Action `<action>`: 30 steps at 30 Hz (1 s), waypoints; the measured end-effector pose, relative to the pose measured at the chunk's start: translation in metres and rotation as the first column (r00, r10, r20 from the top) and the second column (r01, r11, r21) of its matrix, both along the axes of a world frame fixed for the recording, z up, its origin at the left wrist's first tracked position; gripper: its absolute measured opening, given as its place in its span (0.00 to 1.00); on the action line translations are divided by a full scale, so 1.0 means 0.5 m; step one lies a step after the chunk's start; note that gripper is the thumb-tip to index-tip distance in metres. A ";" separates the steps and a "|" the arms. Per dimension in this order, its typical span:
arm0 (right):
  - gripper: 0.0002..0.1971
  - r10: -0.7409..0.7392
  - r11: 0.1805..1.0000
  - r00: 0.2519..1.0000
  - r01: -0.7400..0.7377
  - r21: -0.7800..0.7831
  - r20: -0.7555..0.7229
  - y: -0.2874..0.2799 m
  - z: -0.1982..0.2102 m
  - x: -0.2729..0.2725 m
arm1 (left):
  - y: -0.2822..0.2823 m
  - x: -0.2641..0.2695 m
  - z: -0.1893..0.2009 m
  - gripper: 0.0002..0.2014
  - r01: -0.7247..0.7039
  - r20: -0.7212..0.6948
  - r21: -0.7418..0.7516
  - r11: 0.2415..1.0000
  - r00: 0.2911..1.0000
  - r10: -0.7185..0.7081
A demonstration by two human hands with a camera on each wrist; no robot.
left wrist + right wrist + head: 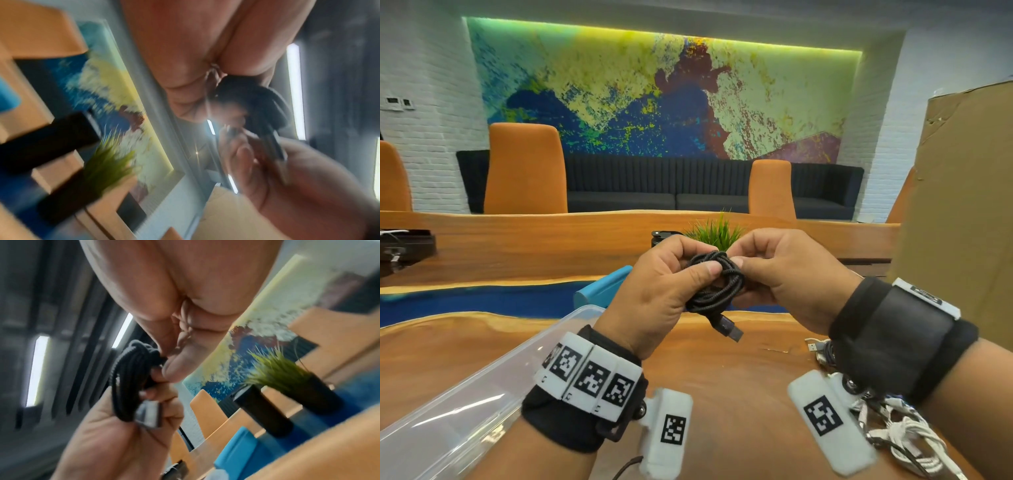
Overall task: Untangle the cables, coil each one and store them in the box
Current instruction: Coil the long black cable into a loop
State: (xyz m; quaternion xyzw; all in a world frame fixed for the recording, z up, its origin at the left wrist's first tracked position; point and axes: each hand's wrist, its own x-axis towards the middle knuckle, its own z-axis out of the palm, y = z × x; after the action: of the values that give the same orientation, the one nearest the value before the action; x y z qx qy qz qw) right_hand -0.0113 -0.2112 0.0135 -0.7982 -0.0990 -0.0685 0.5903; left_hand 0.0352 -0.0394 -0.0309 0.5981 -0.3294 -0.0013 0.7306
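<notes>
Holding a black braided cable (pixel 717 284), bundled into a small coil, up above the desk (pixel 739 383) between both hands. Left hand (pixel 664 291) grip clamped on the coil: thumb across the front, fingers curled behind. Right hand (pixel 787 274) grip pinches the coil's top loops, thumb tip meeting the left thumb. USB plug (pixel 731 329) hangs free under the coil; right wrist view shows it lying against the left palm. Left wrist view is blurred, only a dark cable mass between the fingers. Clear plastic box (pixel 465 404) sits on the desk at lower left, under the left forearm. Tangle of white and dark cables (pixel 900 431) lies on the desk at lower right, below the right wrist. Behind the hands: green potted plant (pixel 717 231), blue object (pixel 602 287). Cardboard sheet (pixel 962 205) stands at far right.
</notes>
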 end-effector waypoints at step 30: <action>0.06 0.028 0.983 0.992 -0.006 0.183 -0.119 0.018 0.000 0.012 | -0.007 0.008 -0.031 0.15 -0.355 0.584 0.168 0.920 0.787 0.197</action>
State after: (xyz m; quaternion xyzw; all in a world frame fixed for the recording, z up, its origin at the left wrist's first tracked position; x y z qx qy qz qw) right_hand -0.0054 -0.2023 0.0138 -0.7426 -0.0632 -0.0234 0.6663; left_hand 0.0390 -0.0427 -0.0463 0.7076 -0.4323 0.2359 0.5067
